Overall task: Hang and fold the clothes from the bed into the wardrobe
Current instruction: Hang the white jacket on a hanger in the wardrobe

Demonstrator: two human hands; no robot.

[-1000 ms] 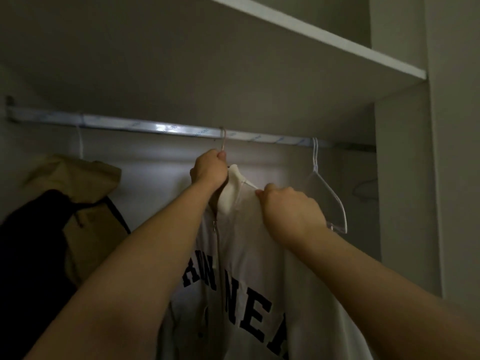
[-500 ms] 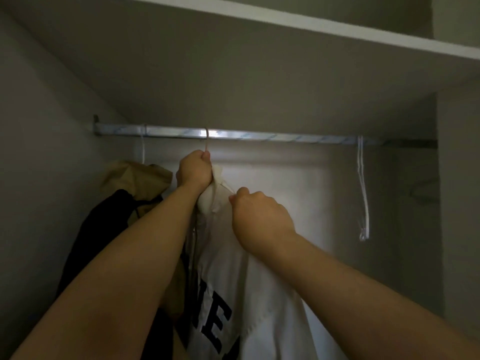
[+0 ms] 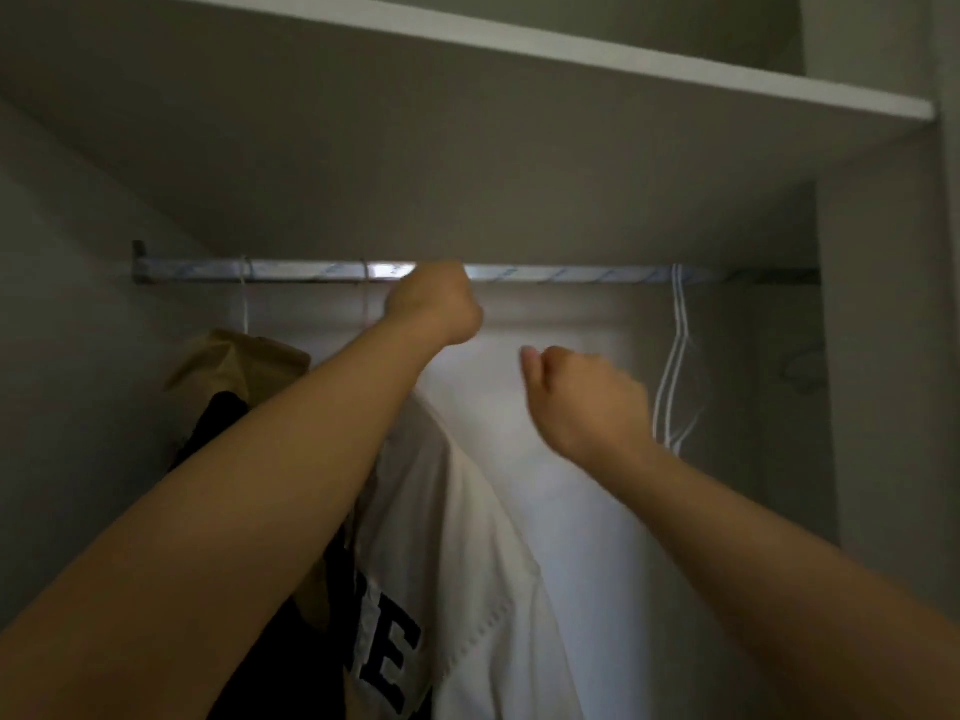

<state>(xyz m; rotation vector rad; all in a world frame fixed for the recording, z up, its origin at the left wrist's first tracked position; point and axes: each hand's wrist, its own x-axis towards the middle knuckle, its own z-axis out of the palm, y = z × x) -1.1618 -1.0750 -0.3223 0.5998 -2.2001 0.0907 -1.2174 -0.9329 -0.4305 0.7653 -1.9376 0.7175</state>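
A white shirt [image 3: 467, 537] with dark block letters hangs inside the wardrobe, and my left forearm crosses its collar. Its thin hanger hook [image 3: 366, 298] sits over the metal rail [image 3: 571, 274]. My left hand [image 3: 436, 304] is a raised fist pressed up against the rail just right of that hook; its fingers are hidden, so any hold on the rail stays unclear. My right hand [image 3: 582, 397] hovers in the air to the right of the shirt, fingers curled, thumb out, holding nothing.
A tan garment [image 3: 244, 361] with a dark garment [image 3: 208, 433] over it hangs at the left end of the rail. Empty white hangers [image 3: 675, 356] hang at the right. A white shelf [image 3: 623, 70] runs overhead; the wardrobe side wall [image 3: 883, 356] closes the right.
My right hand has let go of the shirt's shoulder and drawn off to the right. My left hand has left the hanger neck and risen to the rail. The shirt now hangs by itself.
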